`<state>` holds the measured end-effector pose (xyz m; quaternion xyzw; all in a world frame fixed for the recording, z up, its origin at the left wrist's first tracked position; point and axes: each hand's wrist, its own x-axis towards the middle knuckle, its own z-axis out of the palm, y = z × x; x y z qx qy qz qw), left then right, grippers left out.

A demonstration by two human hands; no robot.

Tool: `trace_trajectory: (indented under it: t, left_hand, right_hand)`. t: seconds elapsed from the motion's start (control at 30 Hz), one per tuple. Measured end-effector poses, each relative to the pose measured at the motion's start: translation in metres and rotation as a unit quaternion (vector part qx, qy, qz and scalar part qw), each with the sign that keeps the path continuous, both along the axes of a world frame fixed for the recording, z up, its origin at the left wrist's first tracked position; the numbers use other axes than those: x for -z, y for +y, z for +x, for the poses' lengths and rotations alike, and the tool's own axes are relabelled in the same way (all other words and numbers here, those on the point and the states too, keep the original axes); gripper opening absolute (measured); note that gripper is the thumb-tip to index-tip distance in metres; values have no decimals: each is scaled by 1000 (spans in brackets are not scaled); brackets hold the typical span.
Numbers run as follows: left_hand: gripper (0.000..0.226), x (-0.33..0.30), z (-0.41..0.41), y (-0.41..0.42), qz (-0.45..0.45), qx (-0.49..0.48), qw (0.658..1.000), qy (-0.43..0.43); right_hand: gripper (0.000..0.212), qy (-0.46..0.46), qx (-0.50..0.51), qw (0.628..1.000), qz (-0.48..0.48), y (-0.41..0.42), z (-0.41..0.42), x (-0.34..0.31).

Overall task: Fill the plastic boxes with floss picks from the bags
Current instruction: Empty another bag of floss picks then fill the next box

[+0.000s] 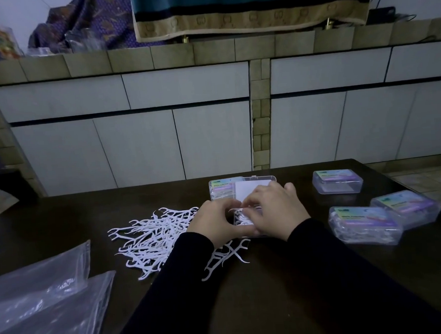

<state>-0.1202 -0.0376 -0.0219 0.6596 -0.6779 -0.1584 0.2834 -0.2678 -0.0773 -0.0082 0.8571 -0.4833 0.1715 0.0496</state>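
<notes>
An open box (245, 218) is held at mid-bench (61, 219) between both hands: the left hand (213, 223) is curled round its left edge, while the right hand (274, 210) is laid over the tray, its fingertips seemingly pinching picks inside, though that grip cannot be told for certain. The loose picks (151, 239), white and tangled with long axes lying every way, are spread just left of the box, so the left hand is judged nearer. Three shut boxes (337, 181) are set well to the right, and bags (40, 296) at the near left.
</notes>
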Motion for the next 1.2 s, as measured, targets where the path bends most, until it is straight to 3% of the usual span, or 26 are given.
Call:
trace_trajectory:
  t: [0.2,0.53,0.83,1.2]
  left_hand:
    - [70,0,0,0,4,3,1000,2]
    - [80,0,-1,4,10,-2,1000,9]
    - [87,-1,0,5,22,-23,999,6]
    - [84,-10,-3,15,22,-27,999,0]
  right_hand:
    - [29,25,-21,999,2,3,2,-2]
    - [27,-9,4,1000,-9,1,-5,-4]
    - [20,-27,53,997,56,-9,-32,-5]
    - [39,-27,18,996,86,-7,-31,-5]
